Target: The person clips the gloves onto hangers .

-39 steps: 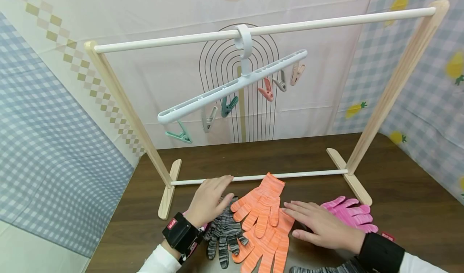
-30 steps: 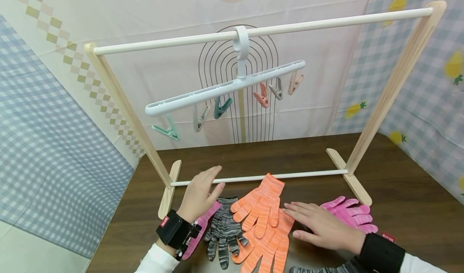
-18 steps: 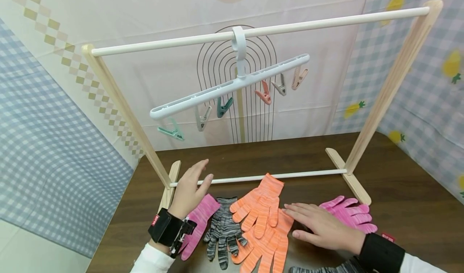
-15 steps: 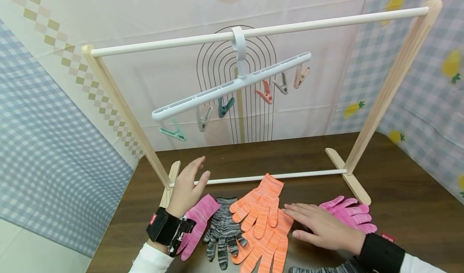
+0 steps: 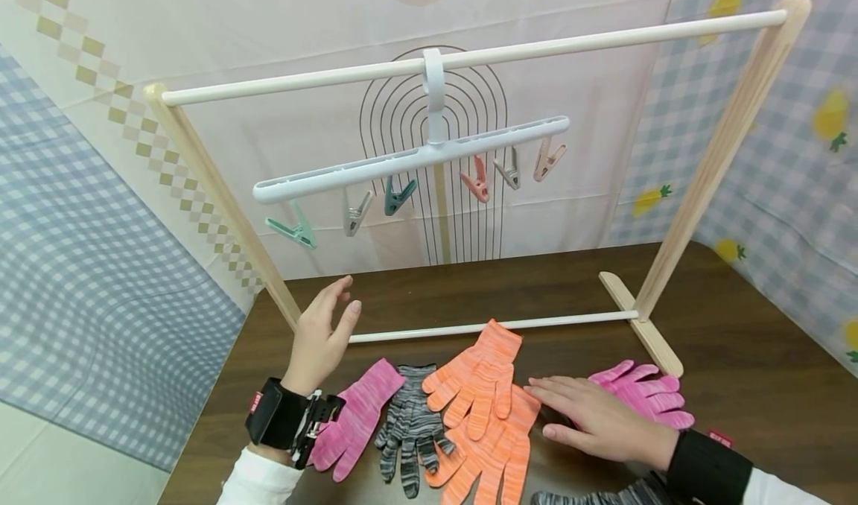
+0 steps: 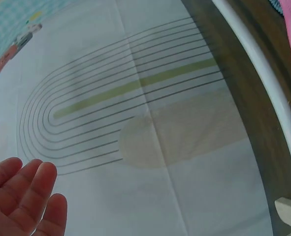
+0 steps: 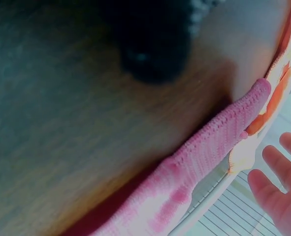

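Observation:
My left hand [image 5: 320,341] is raised near the rack's left post, its fingers loosely bent and holding nothing. Below it lies a pink knit glove [image 5: 362,415], partly covered by my wrist strap. Beside that glove is a grey-black striped glove [image 5: 410,415], then two overlapping orange gloves [image 5: 479,375]. My right hand [image 5: 596,415] is stretched out flat, fingertips right at the lower orange glove's edge, with another pink glove [image 5: 646,393] behind it. A second grey-black glove [image 5: 596,498] shows at the bottom edge. In the right wrist view, a pink glove [image 7: 199,157] runs beside the fingers.
A white clip hanger [image 5: 402,164] hangs from the top rod [image 5: 570,47] of a wooden rack, carrying several clips, including a mint one [image 5: 295,229] and a pink one [image 5: 477,183]. The rack's lower rod [image 5: 563,322] crosses behind the gloves. A patterned cloth forms the backdrop.
My left hand has moved left and upward from over the gloves, uncovering the left pink glove. The hanger swings and turns on the rod. My right hand stays almost still.

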Demonstrator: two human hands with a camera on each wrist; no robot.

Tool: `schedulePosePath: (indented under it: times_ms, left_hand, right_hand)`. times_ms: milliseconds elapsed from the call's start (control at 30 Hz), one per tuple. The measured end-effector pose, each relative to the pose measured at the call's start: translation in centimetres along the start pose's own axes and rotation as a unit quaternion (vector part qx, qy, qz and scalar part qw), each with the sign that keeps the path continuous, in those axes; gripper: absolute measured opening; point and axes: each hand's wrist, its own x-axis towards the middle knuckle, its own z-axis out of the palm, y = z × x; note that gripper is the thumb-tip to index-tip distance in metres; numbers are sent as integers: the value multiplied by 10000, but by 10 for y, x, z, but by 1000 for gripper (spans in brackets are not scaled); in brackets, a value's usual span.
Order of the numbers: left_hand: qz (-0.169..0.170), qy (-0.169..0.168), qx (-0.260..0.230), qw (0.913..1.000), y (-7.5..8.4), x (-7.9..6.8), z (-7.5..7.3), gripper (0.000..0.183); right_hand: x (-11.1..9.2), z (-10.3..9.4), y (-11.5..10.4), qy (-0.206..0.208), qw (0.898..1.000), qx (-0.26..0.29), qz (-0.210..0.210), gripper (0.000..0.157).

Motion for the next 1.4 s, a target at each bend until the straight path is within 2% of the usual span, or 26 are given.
schedulePosePath:
  times_ms: [367,633,900,1133,1400]
  left_hand:
    - [-138,45,15,9999,-3,8,-10,36]
    - [-142,125,212,9996,-7,15,-16,37]
    - [-368,178,205,9990,-13,24,-24,39]
    - [-673,89,-6,9977,-16,32,-29,40]
    - [-736,166,-317,9966,-15,45,-32,45]
  right_hand:
    - [-3,2,2,-9,9999,-5,111,46]
    - [-7,4,4,1,9999,-32,168,43]
    - [-8,4,4,55,9999,-38,132,41]
    - [-9,5,5,25,9999,-30,123,39]
    - [-10,4,6,66,9998,36,166,39]
